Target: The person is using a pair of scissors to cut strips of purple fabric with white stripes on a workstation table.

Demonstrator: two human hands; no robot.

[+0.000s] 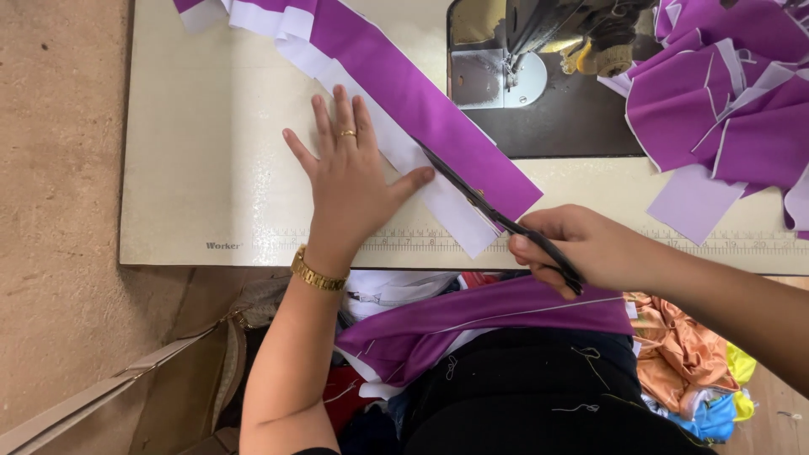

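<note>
A long strip of purple and white fabric (421,109) lies slanted across the cream sewing table (202,152). My left hand (350,181) lies flat on the table with fingers spread, its thumb pressing the strip's white edge. It wears a gold ring and a gold watch. My right hand (581,246) grips black scissors (480,202) at the table's front edge. The blades lie open along the seam between the purple and the white, points toward my left thumb.
A sewing machine (539,50) stands at the back on a dark plate. A pile of purple and white fabric pieces (725,93) lies at the right. More purple cloth (472,320) rests on my lap, with coloured fabrics (683,362) below.
</note>
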